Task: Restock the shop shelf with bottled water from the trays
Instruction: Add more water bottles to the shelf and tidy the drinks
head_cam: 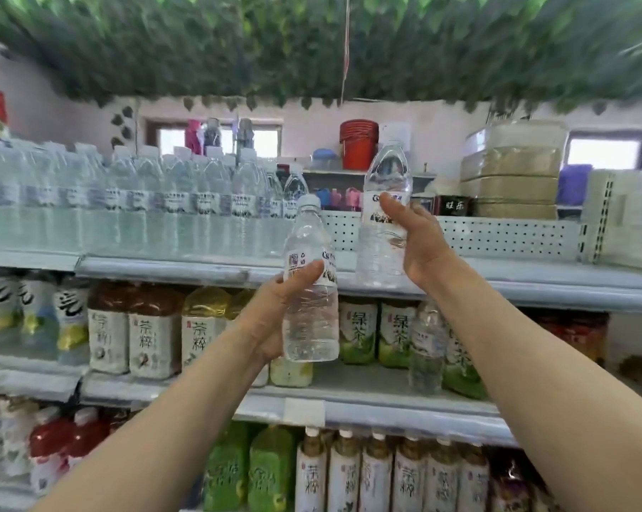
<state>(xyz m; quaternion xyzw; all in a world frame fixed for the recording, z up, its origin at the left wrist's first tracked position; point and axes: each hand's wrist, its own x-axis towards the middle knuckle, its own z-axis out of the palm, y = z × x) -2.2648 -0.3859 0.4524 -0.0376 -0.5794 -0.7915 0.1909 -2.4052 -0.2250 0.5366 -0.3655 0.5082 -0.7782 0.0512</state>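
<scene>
My left hand (275,312) has its fingers and thumb curled round a water bottle (311,290), held upright near the middle of my view. The thumb lies across its label. That bottle hangs in front of the top shelf (186,269), with its base down in front of the tea bottles (153,338) on the shelf below.

At one o'clock from it, my right hand (421,245) grips a second water bottle (385,201) from the right side, fingers wrapped over the label. This one is upright too. Its base sits level with the front lip of the top shelf; I cannot tell whether it rests there or is just above it.

From nine to eleven o'clock, the stocked water bottles (127,201) stand packed in rows on the top shelf. To the right of my right hand, the shelf shows its perforated back panel (504,236).

At four o'clock from my left bottle, a lone water bottle (426,345) stands among the green tea bottles (360,332). A red bucket (359,145) stands at twelve o'clock, behind the shelf.
</scene>
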